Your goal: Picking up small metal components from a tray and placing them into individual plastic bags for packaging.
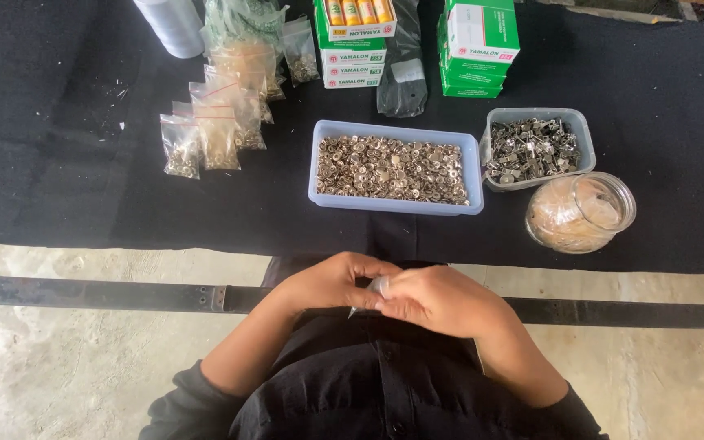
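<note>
My left hand [327, 281] and my right hand [437, 299] meet close to my body, over my black clothing, below the table's near edge. Together they pinch a small clear plastic bag [375, 287], of which only a sliver shows between the fingers. What the bag holds is hidden. Straight ahead on the black cloth stands a long pale-blue tray [316, 175] full of small round metal buttons [391, 169].
A clear tub [578, 124] of metal clasps and a glass jar [625, 200] stand at the right. Several small filled bags [217, 134] lie at the left. Green and white boxes [479, 45], a dark bag [402, 73] and a white roll [170, 24] line the back.
</note>
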